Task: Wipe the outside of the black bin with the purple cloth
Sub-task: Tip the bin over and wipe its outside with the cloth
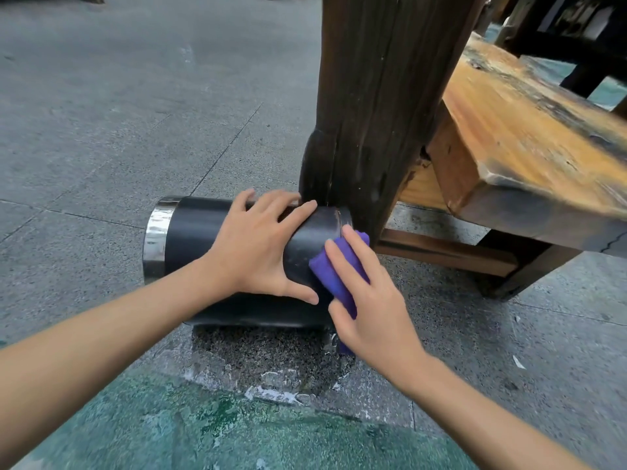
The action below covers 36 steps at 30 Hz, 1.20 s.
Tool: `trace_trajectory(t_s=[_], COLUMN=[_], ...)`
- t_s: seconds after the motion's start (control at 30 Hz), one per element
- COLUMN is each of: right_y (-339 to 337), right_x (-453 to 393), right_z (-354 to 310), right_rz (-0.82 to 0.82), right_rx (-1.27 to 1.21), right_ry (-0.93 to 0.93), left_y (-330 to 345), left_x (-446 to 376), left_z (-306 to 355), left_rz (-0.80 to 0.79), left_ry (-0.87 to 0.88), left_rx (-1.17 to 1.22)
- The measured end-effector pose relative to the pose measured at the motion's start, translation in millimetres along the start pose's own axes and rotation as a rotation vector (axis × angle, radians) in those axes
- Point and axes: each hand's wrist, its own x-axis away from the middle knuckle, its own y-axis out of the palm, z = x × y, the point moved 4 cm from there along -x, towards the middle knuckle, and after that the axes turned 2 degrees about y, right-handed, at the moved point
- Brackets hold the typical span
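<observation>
The black bin [203,245] lies sideways on the pavement, left hand [258,252] spread flat steadying it. The right hand [369,300] grip presses the purple cloth [330,269] near its base; a hard stroke could roll it.

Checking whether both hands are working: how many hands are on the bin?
2. The left hand lies spread on top of the bin, steadying it. The right hand presses the cloth against the bin's right end, beside the wooden post.
</observation>
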Motion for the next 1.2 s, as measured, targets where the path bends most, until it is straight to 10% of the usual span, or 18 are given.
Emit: trace_trajectory(t_s=[0.27, 1.2], right_y=[7.7, 2.9], right_x=[8.2, -54.5], right_z=[4.3, -16.5], right_rz=[0.064, -0.190], right_rx=[-0.119, -0.223], right_ry=[0.032, 0.103], left_y=[9.4, -16.0], left_x=[86.1, 112.1], left_z=[-8.9, -58.3], left_rz=[0.131, -0.046], left_ry=[-0.411, -0.588], left_rx=[0.009, 0.293])
